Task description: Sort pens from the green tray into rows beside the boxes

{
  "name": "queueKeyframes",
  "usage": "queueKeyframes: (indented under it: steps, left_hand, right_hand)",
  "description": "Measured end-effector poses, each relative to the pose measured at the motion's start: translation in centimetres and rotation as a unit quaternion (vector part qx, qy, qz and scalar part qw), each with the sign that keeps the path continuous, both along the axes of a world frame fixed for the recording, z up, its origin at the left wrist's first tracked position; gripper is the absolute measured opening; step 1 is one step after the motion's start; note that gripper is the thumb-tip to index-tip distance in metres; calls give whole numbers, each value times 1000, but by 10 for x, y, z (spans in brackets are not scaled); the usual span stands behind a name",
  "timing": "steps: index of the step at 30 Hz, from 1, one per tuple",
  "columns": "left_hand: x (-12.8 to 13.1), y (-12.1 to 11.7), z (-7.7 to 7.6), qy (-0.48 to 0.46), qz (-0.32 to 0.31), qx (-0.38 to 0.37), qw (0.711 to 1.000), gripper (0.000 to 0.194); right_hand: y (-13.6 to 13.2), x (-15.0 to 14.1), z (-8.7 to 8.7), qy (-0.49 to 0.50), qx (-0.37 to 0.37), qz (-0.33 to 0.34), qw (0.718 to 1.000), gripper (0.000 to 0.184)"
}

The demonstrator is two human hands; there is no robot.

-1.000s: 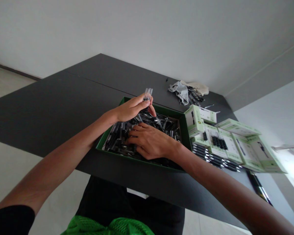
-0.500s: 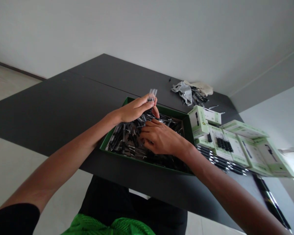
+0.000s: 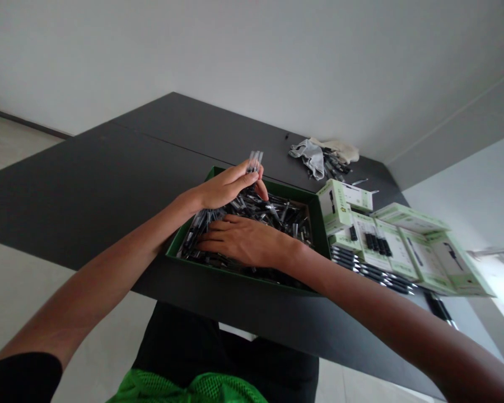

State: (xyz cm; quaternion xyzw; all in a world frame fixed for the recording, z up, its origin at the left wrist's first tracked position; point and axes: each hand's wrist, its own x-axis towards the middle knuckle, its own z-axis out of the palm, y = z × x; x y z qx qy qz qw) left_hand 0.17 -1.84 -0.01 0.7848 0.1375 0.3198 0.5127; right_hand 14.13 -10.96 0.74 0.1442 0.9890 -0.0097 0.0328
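My left hand (image 3: 227, 186) is closed around several clear-barrelled pens (image 3: 255, 159), whose see-through ends stick up past the thumb. It hovers over the far side of a green box (image 3: 317, 225). Loose pens (image 3: 294, 219) with clear barrels and black parts lie jumbled inside the box. My right hand (image 3: 246, 239) reaches into the box's near left part, palm down, with fingers stretched out and apart over the pens. What lies under its palm is hidden.
Right of the box stand white-and-green pen cartons (image 3: 339, 206), some with pens on top. Black pens (image 3: 378, 273) lie in rows before them. Behind are a grey cloth (image 3: 309, 157), a cream cloth (image 3: 340, 150) and more pens. A wall (image 3: 235, 61) borders the dark table (image 3: 88, 190).
My right hand has moved left and lower within the box, its fingers going from curled to stretched out. My left hand still holds its pens. The view has shifted slightly.
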Motion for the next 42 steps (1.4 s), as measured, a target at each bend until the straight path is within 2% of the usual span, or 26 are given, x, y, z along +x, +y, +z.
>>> queueKeyframes:
  steps: [5, 8, 13, 18, 24, 31, 42]
  left_hand:
    - [0, 0, 0, -2, 7, 8, 1000, 22]
    - [1, 1, 0, 0, 7, 15, 1000, 22]
    - [1, 2, -1, -8, -3, 15, 1000, 24]
    - [0, 1, 0, -2, 4, 10, 1000, 22]
    - [0, 0, 1, -3, 4, 13, 1000, 23]
    - [-1, 1, -1, -13, 4, 14, 1000, 22]
    - [-1, 1, -1, -12, -1, 13, 1000, 22]
  right_hand:
    - [0, -2, -6, -11, 19, -21, 1000, 29]
    - [0, 4, -6, -27, 30, -65, 997, 33]
    - [0, 5, -1, -64, 55, -145, 986, 29]
    - [1, 1, 4, -64, 47, -191, 978, 26]
    - [3, -7, 0, -24, 9, -185, 982, 21]
    - [6, -3, -2, -11, -22, -205, 978, 17]
    - [6, -2, -5, -34, 9, -223, 974, 13]
